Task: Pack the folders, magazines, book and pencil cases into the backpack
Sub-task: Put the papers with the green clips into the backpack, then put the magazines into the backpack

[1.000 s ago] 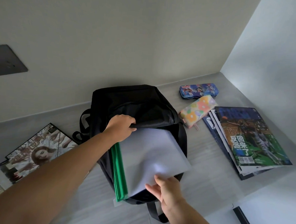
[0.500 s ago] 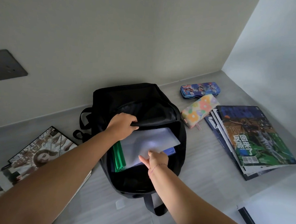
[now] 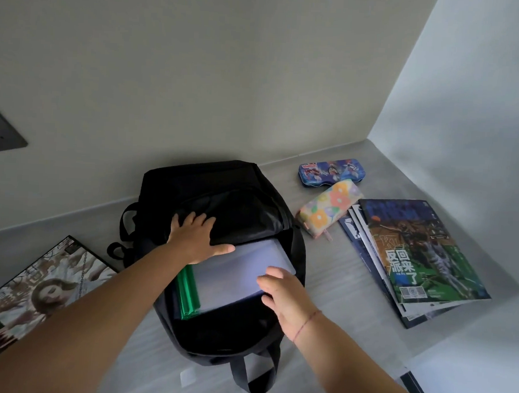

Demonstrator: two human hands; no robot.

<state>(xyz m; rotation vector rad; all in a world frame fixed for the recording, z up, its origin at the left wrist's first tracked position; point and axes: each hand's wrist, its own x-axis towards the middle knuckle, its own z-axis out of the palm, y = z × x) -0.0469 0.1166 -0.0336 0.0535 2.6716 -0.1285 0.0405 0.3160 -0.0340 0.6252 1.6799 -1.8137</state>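
A black backpack (image 3: 222,188) lies open on the grey table. Inside its main compartment sit a pale translucent folder (image 3: 236,273) and a green folder (image 3: 188,291) at its left edge. My left hand (image 3: 194,238) lies flat, fingers spread, on the backpack's upper flap, thumb over the pale folder. My right hand (image 3: 286,291) rests with loose fingers on the pale folder's near right corner. Right of the bag lie a flowered pencil case (image 3: 329,210), a blue pencil case (image 3: 331,171) and a fanned stack of magazines (image 3: 420,259). Another magazine (image 3: 37,290) lies at the left.
Walls close the table at the back and right. A dark wall plate (image 3: 0,131) is at the far left. The bag's carry strap (image 3: 252,373) hangs toward me. The table's front edge (image 3: 416,391) drops off at the lower right.
The folders have slid deeper into the backpack. My left hand has let go of the flap's edge and now lies flat on it. My right hand has moved to the folder's right corner.
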